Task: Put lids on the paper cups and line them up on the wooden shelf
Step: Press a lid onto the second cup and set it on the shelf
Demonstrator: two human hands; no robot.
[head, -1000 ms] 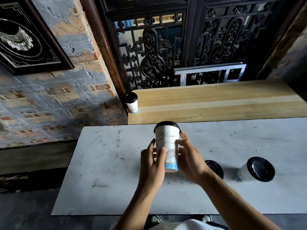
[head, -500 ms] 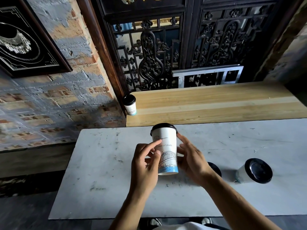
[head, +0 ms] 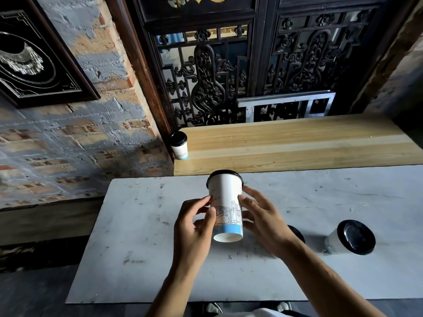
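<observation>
We hold lidded cup [head: 225,202] above counter [head: 137,225], tilted, base showing; left hand [head: 194,227] and right hand [head: 263,220] fingers grasping its sides.

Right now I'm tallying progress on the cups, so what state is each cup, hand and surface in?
Held cup: lidded, lifted off the table, tilted so its base shows.
Left hand: fingers on the held cup's side.
Right hand: fingers on its other side.
Shelf cup: lidded, upright at the wooden shelf's left end.
Table cup: lidded, standing on the white table.
Black lid: partly hidden behind the right wrist.
</observation>
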